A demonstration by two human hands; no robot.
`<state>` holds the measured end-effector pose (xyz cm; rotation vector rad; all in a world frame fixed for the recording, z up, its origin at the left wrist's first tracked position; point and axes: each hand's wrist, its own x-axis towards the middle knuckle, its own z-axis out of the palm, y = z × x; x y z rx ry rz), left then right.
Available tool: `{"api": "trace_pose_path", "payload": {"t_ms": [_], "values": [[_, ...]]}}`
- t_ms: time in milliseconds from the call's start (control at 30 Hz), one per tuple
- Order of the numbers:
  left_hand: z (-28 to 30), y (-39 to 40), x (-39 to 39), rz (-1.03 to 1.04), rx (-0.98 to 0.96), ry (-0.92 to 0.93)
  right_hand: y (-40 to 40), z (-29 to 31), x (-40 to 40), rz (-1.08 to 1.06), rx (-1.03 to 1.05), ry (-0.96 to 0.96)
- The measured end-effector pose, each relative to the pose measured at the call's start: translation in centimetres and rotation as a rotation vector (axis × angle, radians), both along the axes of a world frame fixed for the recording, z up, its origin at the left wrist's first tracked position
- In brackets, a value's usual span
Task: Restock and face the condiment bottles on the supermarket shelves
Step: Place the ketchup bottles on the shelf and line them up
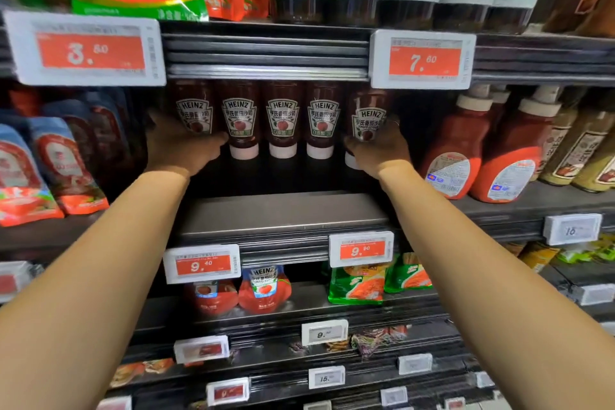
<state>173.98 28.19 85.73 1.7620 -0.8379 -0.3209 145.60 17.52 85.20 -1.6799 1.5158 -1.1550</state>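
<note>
Several Heinz ketchup bottles stand cap-down in a row at the back of the middle shelf [283, 210]. My left hand [181, 146] grips the leftmost bottle [194, 111] around its lower part. My right hand [379, 150] grips the rightmost bottle [367, 118], which sits slightly lower and nearer than the others. Three bottles [282, 118] between them stand untouched, labels facing out. The front half of the shelf is bare metal.
Red ketchup pouches [50, 170] lean at the left. Two big red squeeze bottles [482, 150] and brown sauce bottles [572, 150] stand at the right. Price tags [421, 60] hang from the shelf above. Lower shelves hold pouches [264, 289] and green packets [356, 286].
</note>
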Motion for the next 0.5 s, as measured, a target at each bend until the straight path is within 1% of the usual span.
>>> {"api": "trace_pose_path", "payload": {"t_ms": [67,133,300,400,500], "values": [[-0.1,-0.8,0.2,-0.055,-0.078,0.084,-0.5,0.1,0.2,0.006,0.008,-0.014],[-0.4,-1.6,0.4,-0.082,-0.136,0.125,-1.0,0.1,0.4,0.014,0.014,-0.040],[-1.9,-3.0,0.0,-0.075,-0.216,0.067,-1.7,-0.8,1.3,-0.023,-0.030,-0.156],[-3.0,-3.4,0.0,-0.079,-0.259,0.037,-2.2,-1.6,1.6,-0.007,-0.049,-0.146],[-3.5,-3.8,0.2,-0.058,-0.253,0.002,-2.8,-1.5,1.6,0.058,-0.010,-0.168]]}}
